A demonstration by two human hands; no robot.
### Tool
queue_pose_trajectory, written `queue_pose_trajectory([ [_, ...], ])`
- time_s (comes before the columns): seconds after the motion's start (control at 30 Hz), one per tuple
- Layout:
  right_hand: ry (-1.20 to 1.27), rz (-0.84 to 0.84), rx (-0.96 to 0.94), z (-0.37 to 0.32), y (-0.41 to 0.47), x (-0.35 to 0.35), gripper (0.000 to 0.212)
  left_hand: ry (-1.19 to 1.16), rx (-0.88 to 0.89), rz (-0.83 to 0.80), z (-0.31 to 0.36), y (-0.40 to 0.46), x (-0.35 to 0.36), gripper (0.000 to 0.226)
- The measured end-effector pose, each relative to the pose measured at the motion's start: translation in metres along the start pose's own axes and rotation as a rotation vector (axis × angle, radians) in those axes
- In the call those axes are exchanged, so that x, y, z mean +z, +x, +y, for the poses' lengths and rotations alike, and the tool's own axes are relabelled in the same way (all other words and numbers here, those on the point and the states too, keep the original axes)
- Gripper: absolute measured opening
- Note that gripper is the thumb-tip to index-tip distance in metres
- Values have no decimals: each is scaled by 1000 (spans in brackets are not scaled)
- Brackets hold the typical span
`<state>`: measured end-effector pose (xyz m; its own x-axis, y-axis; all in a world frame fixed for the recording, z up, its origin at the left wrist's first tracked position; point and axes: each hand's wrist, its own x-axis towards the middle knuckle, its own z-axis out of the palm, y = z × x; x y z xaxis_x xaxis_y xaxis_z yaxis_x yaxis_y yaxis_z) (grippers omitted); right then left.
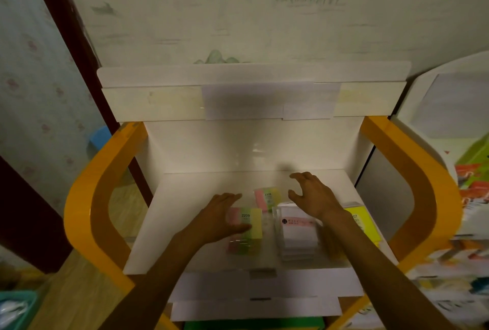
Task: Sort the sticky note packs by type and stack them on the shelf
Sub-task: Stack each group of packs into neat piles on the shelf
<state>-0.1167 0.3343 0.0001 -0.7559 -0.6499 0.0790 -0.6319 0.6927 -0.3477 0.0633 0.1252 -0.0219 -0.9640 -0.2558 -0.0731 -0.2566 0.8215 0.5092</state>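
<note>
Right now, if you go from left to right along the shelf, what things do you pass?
Orange side rail → left hand → striped pink, green and yellow pack → white pack stack → yellow pack → orange rail on the right.

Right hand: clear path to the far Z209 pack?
Probably yes. The right hand hovers open just right of the far Z209 pack, nothing visible between them; the left hand covers the nearer pack.

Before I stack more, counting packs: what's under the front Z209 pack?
Another pink-green-yellow pack shows under the Z209 pack. The left hand covers their left side.
</note>
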Motion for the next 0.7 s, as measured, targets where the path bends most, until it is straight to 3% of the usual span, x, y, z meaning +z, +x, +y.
queue_pose_trajectory([
  [0.23,63,-14,26,15,4,4,50,-3,-31,21,2,48,-2,89],
  [0.7,132,13,20,38,19,10,47,114,-65,-240,24,139,30,99],
])
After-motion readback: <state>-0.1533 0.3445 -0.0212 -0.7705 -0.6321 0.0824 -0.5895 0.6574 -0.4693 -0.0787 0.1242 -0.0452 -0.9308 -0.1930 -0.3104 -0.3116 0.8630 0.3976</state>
